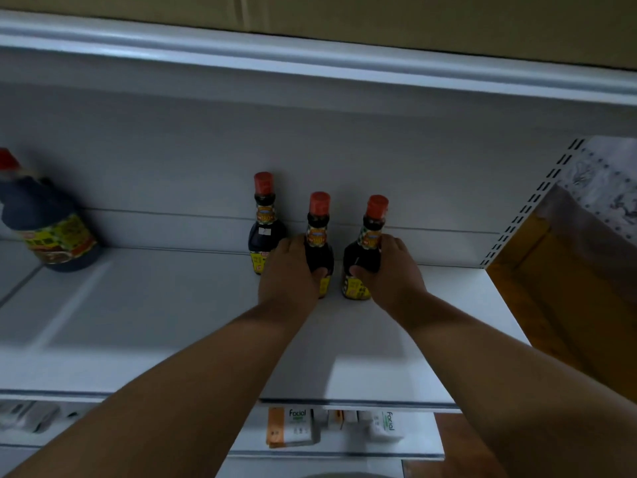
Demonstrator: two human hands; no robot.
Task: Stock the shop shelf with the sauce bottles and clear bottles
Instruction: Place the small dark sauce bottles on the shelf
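Note:
Three small dark sauce bottles with red caps stand upright near the back of the white shelf [172, 322]. My left hand [291, 274] is wrapped around the middle sauce bottle [319, 229]. My right hand [391, 267] grips the right sauce bottle [374, 229]. Both bottles rest on the shelf surface. The third small sauce bottle [263, 229] stands free just left of my left hand, against the back panel. No clear bottles are in view.
A large dark sauce jug [48, 222] with a red cap stands at the far left of the shelf. A perforated upright [531, 205] ends the shelf on the right. Facial product boxes [293, 427] sit on the lower shelf. Another shelf edge [310, 60] hangs overhead.

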